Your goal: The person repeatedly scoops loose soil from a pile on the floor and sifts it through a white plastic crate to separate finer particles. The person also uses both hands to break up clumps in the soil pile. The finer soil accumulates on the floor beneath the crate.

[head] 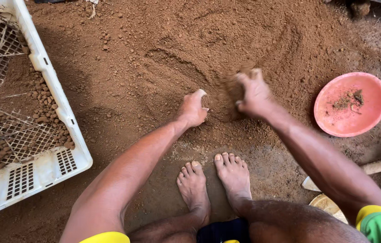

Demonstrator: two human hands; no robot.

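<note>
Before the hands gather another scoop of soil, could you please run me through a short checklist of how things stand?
1. Left hand on the loose brown soil: ok, closed in a fist on the pile.
2. Right hand has soil: ok, soil is spilling from it.
3. Bare feet out of the hands' way: ok, they stand nearer the body than the pile.
4. White plastic crate ready: ok, it lies to the left with clods on its mesh.
5. Pink bowl free: ok, only a few crumbs inside.
6. Stones hidden in the pile: cannot tell.
</note>
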